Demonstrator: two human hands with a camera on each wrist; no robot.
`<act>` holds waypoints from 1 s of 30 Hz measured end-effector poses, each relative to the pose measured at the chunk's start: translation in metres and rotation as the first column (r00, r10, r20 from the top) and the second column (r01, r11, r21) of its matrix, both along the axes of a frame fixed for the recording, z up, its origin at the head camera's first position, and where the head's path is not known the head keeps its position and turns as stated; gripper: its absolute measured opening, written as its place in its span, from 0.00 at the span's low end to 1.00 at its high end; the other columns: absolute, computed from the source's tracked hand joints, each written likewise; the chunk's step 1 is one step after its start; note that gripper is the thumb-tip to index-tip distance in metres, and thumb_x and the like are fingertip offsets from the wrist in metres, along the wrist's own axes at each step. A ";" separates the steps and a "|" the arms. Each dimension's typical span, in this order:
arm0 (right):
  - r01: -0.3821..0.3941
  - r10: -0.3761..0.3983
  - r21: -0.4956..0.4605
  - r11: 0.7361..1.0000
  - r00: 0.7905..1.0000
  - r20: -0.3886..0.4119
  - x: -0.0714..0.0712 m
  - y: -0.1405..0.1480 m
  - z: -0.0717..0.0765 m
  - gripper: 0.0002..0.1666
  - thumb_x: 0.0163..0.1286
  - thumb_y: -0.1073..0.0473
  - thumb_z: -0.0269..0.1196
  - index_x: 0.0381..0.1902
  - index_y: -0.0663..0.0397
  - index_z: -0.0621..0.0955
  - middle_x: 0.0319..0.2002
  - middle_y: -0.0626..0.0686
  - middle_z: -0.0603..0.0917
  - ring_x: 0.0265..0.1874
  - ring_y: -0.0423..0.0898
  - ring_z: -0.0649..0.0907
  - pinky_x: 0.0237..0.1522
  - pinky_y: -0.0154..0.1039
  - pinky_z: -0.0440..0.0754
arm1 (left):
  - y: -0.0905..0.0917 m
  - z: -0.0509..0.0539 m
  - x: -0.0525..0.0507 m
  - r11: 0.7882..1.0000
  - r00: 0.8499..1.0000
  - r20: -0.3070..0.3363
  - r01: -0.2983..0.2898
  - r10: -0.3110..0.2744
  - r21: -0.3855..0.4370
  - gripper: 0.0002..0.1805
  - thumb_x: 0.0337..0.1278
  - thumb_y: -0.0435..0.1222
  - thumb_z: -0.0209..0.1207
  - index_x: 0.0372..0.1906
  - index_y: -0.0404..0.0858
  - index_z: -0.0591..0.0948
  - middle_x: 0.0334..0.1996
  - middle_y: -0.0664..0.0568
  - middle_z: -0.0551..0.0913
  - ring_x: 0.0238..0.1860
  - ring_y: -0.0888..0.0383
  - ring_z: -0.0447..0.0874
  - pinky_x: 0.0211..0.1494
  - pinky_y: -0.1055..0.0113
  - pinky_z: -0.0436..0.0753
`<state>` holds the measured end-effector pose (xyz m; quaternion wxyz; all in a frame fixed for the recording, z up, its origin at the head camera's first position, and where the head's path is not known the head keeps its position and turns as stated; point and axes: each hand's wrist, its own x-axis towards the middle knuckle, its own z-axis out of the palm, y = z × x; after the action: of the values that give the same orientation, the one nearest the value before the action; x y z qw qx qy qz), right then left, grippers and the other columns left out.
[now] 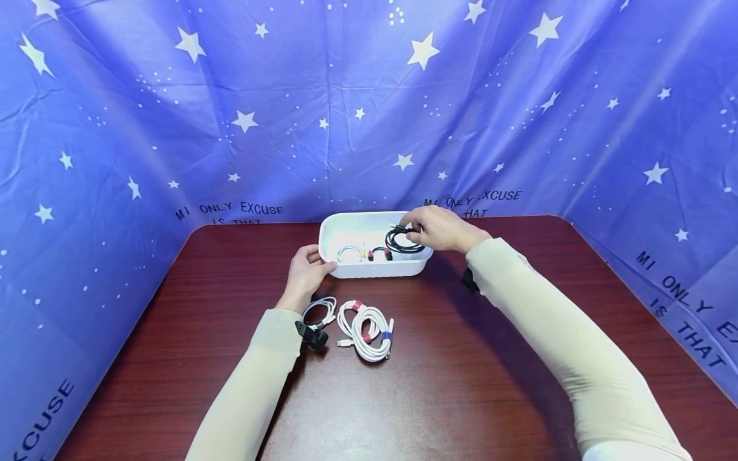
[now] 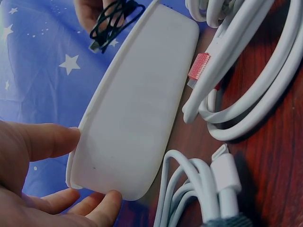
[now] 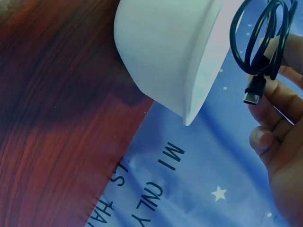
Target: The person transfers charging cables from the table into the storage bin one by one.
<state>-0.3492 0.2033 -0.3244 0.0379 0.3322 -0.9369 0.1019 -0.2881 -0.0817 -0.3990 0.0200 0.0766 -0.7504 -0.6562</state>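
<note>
Box (image 1: 377, 270), head view: white, open-topped, set near the far edge of the desk (image 1: 461, 384), just before the starry curtain (image 1: 369, 128).
Right hand (image 1: 441, 229): above the box's right end, pinching the black cable (image 1: 393, 244) at its opening; I can't tell whether it touches the floor of the box.
Inside: a thin pale coil (image 1: 339, 252) and a small dark cable (image 1: 388, 255) with red ties.
Outside: three more lie on the desk nearer me: grey-white coil (image 1: 332, 309), red-tied coil (image 1: 341, 315), blue-tied coil (image 1: 375, 356), the last two overlapping.
Progress: partway, I judge; two pieces rest in the box, one is between my fingers, three remain outside.
Left hand (image 1: 305, 274): steadying the box's near left corner, thumb on the front.
Room: broad bare wood to the right and toward me; tight at the back.
Corner, left wrist view: my thumb meets the rim, fingertips press the end wall; the coils crowd close beside the box.
Plug, right wrist view: its metal tip points away from my pinched fingers, just past the rim; the desk edge runs close by the box's base.
</note>
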 end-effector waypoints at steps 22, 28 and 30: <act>0.025 -0.034 0.165 0.986 0.998 0.050 -0.029 -0.014 -0.024 0.10 0.60 0.56 0.63 0.42 0.44 0.83 0.24 0.44 0.79 0.29 0.45 0.78 0.34 0.46 0.76 | -0.001 -0.001 0.000 1.000 1.000 0.018 0.003 -0.003 0.001 0.31 0.50 0.25 0.65 0.62 0.30 0.69 0.55 0.37 0.77 0.53 0.50 0.77 0.55 0.60 0.78; 0.030 -0.044 0.193 0.981 0.997 0.067 -0.030 -0.015 -0.027 0.11 0.58 0.57 0.64 0.41 0.47 0.83 0.26 0.45 0.81 0.30 0.46 0.79 0.34 0.47 0.77 | 0.000 -0.001 -0.001 1.000 1.000 0.016 0.002 -0.003 0.006 0.31 0.50 0.25 0.65 0.61 0.31 0.69 0.55 0.38 0.77 0.53 0.50 0.77 0.54 0.60 0.78; 0.037 -0.053 0.208 0.977 0.996 0.072 -0.029 -0.015 -0.028 0.10 0.57 0.57 0.64 0.40 0.47 0.83 0.28 0.46 0.81 0.31 0.46 0.79 0.34 0.47 0.77 | 0.000 -0.001 -0.001 1.000 1.000 0.017 0.002 -0.002 0.009 0.31 0.50 0.25 0.65 0.61 0.31 0.69 0.55 0.38 0.77 0.53 0.50 0.77 0.54 0.60 0.78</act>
<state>-0.3784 0.1879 -0.3524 -0.0309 0.3087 -0.9505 0.0161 -0.2887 -0.0820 -0.4000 0.0126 0.0813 -0.7476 -0.6591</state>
